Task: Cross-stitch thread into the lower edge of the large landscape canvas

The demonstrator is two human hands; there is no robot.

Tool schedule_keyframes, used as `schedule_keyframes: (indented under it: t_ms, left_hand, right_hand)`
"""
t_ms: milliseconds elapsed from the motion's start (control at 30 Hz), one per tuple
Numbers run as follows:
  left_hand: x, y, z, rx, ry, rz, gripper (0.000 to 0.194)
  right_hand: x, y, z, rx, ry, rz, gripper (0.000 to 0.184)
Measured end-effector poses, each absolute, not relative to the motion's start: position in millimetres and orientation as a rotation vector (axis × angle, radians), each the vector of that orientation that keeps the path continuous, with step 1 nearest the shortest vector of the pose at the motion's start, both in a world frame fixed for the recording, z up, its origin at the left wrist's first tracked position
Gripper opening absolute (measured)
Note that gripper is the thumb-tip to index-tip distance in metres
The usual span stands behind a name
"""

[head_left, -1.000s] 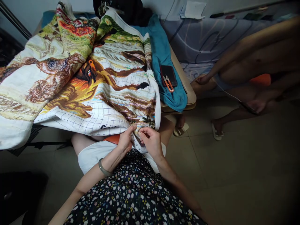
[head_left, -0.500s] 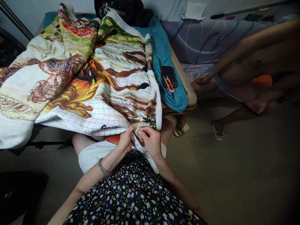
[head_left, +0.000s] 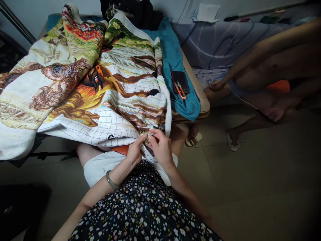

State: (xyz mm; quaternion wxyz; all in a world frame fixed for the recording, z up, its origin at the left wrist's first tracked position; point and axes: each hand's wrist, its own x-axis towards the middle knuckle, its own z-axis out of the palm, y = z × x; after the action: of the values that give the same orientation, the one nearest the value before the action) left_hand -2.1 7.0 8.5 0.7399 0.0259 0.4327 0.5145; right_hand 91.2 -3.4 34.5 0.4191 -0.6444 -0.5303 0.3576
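Observation:
A large cross-stitch cloth (head_left: 120, 124), white with a printed grid and stitched brown, gold and green animals and scenery, drapes over the table toward my lap. At its near edge, my left hand (head_left: 135, 149) is closed on the fabric, thumb on top and fingers beneath. Just to the right, my right hand (head_left: 162, 145) pinches with thumb and forefinger close above the stitched corner. What sits in that pinch is too small to make out. The two hands are close together, almost touching.
On a teal cloth (head_left: 187, 105) at the table's right edge lie a dark phone (head_left: 184, 78) and orange-handled thread snips (head_left: 180, 91). A black bag or cloth (head_left: 140, 15) sits behind. Another person (head_left: 265, 70) sits to the right, holding a corded device.
My right hand has risen slightly, and its forefinger now stretches farther over the cloth. My left hand keeps its hold in nearly the same place.

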Motion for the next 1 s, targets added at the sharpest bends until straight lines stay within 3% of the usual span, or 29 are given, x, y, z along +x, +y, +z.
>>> schedule_keyframes:
  t_ms: [67, 167, 267, 433, 533, 700, 1000]
  left_hand:
    - [-2, 7, 7, 0.075, 0.945, 1.126, 0.031]
    - [-2, 8, 7, 0.072, 0.973, 1.132, 0.033]
    - [-3, 8, 7, 0.046, 0.989, 1.149, 0.038]
    - [-4, 8, 9, 0.041, 0.959, 1.145, 0.043]
    - [-4, 8, 9, 0.030, 0.972, 1.138, 0.044]
    - [-4, 8, 9, 0.028, 0.972, 1.121, 0.041]
    - [-4, 8, 7, 0.054, 0.965, 1.151, 0.030]
  right_hand:
    - [93, 0, 38, -1.664, -1.412, 0.890, 0.008]
    - [107, 3, 48, -1.599, -1.250, 0.906, 0.015]
    - [137, 10, 68, -1.314, -0.898, 0.911, 0.022]
    - [175, 18, 92, -0.963, -0.778, 0.847, 0.035]
    - [164, 11, 81, -1.040, -0.822, 0.851, 0.031]
    - [130, -12, 40, -1.368, -1.101, 1.141, 0.014]
    - [116, -18, 26, -1.585, -1.430, 0.895, 0.025]
